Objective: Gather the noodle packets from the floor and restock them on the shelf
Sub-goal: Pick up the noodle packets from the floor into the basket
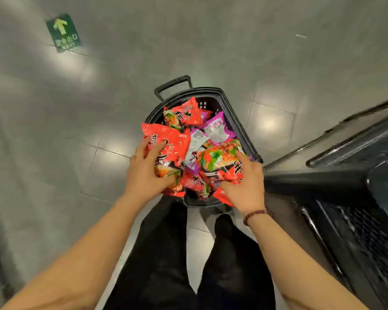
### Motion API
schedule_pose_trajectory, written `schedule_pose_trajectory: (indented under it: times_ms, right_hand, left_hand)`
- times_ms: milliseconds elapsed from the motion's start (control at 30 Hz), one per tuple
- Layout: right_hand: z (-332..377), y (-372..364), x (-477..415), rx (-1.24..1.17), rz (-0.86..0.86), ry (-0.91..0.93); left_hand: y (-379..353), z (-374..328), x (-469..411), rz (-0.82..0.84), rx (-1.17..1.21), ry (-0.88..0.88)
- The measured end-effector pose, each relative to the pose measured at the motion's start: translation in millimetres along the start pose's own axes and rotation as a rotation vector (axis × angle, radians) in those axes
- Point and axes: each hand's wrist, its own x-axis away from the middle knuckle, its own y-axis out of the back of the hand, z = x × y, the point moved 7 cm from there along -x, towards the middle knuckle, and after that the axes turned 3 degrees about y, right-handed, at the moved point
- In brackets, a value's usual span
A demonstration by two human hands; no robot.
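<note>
- Head view: a black basket [231, 111] is standing on the grey tiled floor [211, 41] in the centre of the frame, with its pull handle [173, 85] sticking out at its upper left.
- Noodle packets are filling the basket in a loose heap, with purple packets [217, 128] lying toward its right side.
- The left hand [147, 173] is gripping a red packet [168, 139] at the heap's left edge, its fingers [158, 148] spreading over the top and curling round it.
- The right hand [244, 184] is holding a red-and-green packet [220, 159] at the heap's right edge, fingers [242, 156] lying along its top and the thumb tucking beneath.
- A beaded bracelet [254, 214] is sitting on the right wrist.
- Black trousers [161, 265] are showing at the lower centre.
- A dark shelf [345, 175] is running along the right edge.
- A green arrow sign [63, 33] is lying on the floor at the upper left.
</note>
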Motion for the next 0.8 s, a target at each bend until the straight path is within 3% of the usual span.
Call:
schedule_pose_trajectory:
  times_ms: [133,433,567,633,700,800]
  right_hand:
    - [-9.4,-32.4,-33.8,-0.046,-0.165,-0.112]
    - [-63.7,-118.5,-110.0,0.129,-0.319,-0.305]
    - [-86.2,-160.7,-131.8,0.449,-0.131,-0.259]
    - [-95.8,-179.5,-140.1,0.556,-0.011,-0.187]
    - [-105.0,-192.1,-145.2,0.593,0.049,-0.137]
    - [-117.2,-206.0,-147.1,0.602,0.043,-0.112]
  left_hand:
    - [-22.2,9.6,-77.8,0.106,-0.142,-0.041]
    - [-109.6,42.0,-183.3,0.188,-0.291,-0.241]
    - [-146.3,60.3,-202.4,0.233,-0.543,-0.377]
    - [-158.2,62.8,-205.1,0.205,-0.691,-0.560]
    - [-169.3,65.4,-207.6,0.215,-0.748,-0.708]
    - [-185.0,73.2,-216.0,0.272,-0.729,-0.756]
